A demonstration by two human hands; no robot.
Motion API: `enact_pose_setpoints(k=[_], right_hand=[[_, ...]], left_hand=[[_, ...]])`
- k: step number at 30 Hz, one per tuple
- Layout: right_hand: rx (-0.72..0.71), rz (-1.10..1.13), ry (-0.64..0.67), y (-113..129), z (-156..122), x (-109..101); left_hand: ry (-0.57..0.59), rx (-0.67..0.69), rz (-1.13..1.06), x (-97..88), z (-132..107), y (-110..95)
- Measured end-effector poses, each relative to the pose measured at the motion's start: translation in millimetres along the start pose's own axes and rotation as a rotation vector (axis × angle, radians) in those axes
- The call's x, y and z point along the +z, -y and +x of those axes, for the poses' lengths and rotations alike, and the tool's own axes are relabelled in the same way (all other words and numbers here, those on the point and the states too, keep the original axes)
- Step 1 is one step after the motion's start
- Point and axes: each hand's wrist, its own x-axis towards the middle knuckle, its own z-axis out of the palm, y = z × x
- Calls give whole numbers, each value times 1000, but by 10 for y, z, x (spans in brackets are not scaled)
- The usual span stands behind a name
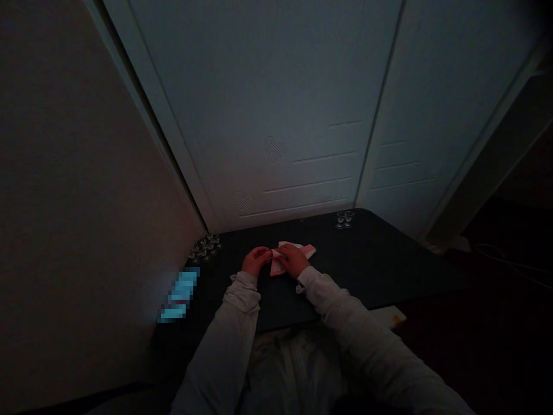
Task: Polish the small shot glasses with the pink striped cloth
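— What do you see in the middle of the frame? It is very dark.

— A person sits at a dark bench (pixel 367 271). Both sleeves come up from the lower edge, and the two hands meet a little below the centre, on a pink paper (pixel 307 250) that lies folded on the bench.

— Is the paper held?

— The left hand (pixel 256 260) is curled, and its fingertips close on the left edge of the paper. The right hand (pixel 294 259) lies over the paper and covers most of it. I cannot tell whether it grips or only presses. A pink corner shows to the right of this hand.

— What else is there?

— A cluster of small glasses (pixel 205 248) stands at the back left corner of the bench, well apart from the hands. Two more glasses (pixel 344 219) stand side by side at the back edge, right of centre. Behind the bench, pale wardrobe doors (pixel 276 115) fill the upper half, with a heart shape (pixel 275 148) on one panel. A bright blue patch (pixel 179 295) glows at the lower left, too blurred to read.
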Motion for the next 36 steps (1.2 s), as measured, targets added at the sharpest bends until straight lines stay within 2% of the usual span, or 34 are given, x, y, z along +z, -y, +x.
enact_pose_setpoints(k=[7,16,21,28,36], right_hand=[[-5,2,-32,-3,0,2],[11,99,-87,28,-9,25],[148,154,-72,24,-12,39],[308,33,11,36,0,9],[314,38,19,14,3,8]], left_hand=[[0,5,7,7,0,5],[-58,-29,-64,38,-23,-61],[-69,-61,-113,46,-38,-92],[-38,-78,-124,65,-65,-103],[-67,-56,-138,65,-58,-113]])
